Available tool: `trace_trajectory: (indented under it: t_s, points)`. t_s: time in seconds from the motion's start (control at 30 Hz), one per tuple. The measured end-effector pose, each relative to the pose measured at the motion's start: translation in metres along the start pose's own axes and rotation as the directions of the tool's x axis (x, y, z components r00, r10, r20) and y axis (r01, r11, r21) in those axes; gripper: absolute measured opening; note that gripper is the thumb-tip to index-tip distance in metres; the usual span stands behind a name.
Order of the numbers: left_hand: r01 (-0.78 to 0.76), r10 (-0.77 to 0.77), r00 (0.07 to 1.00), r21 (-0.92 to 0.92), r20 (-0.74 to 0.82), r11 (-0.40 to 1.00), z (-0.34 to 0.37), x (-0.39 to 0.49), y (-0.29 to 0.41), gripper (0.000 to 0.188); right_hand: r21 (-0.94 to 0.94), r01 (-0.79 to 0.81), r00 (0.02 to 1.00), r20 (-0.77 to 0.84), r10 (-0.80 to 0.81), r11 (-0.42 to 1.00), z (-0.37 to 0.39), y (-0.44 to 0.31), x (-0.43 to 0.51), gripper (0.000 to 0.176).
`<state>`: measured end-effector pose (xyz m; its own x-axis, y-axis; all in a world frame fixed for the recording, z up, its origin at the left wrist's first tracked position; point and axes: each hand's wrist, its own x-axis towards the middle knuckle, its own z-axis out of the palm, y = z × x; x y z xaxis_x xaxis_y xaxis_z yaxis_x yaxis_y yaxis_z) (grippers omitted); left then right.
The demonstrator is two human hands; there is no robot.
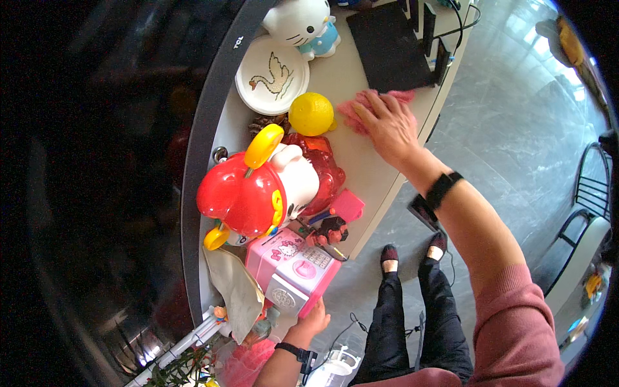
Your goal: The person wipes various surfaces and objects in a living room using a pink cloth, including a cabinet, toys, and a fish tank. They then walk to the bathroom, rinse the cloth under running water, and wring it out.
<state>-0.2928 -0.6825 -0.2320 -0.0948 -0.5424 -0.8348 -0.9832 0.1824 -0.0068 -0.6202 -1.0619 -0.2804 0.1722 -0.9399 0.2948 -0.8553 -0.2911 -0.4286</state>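
Note:
My right hand [394, 128] presses a pink cloth [355, 116] onto the white cabinet top [355, 162], fingers spread over it. The cloth meets the near end of a black flat box [391, 48]. At the bottom, my left hand [315, 319] grips the lower corner of a pink and white toy safe [295, 271] with a keypad and a round dial; some of its fingers are hidden. Beside the safe lies a red, white and yellow cartoon-figure toy [242, 193]. A yellow lemon-shaped object [312, 114] sits left of the cloth.
A television [213, 101] borders the left. Near it stand a swan-decorated plate [273, 75] and a white cat figurine [304, 26]. Small toys [331, 232], a pink box [348, 205] and a paper sheet [237, 290] crowd the lower cabinet top. Cables [355, 321] trail below by my feet.

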Motion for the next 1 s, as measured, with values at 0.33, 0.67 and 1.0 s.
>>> trace_trajectory:
  t_s: [0.33, 0.67, 1.0]
  points:
    - [0.015, -0.015, 1.0, -0.005, 0.018, 1.0, -0.003, -0.001, -0.001, 0.088, 0.137, 0.181, 0.97, 0.14, -0.2, 0.974, -0.012, -0.017, -0.08, 0.062]
    - [0.062, -0.051, 0.993, -0.097, 0.105, 0.993, 0.009, 0.01, -0.01, 0.094, -0.076, -0.198, 0.978, -0.088, 0.191, 0.977, -0.013, 0.014, -0.05, 0.058]
    - [0.082, -0.05, 0.984, -0.183, 0.172, 0.98, -0.006, 0.011, -0.012, 0.097, 0.234, 0.021, 0.999, 0.036, -0.031, 0.972, -0.025, 0.023, -0.087, 0.058]
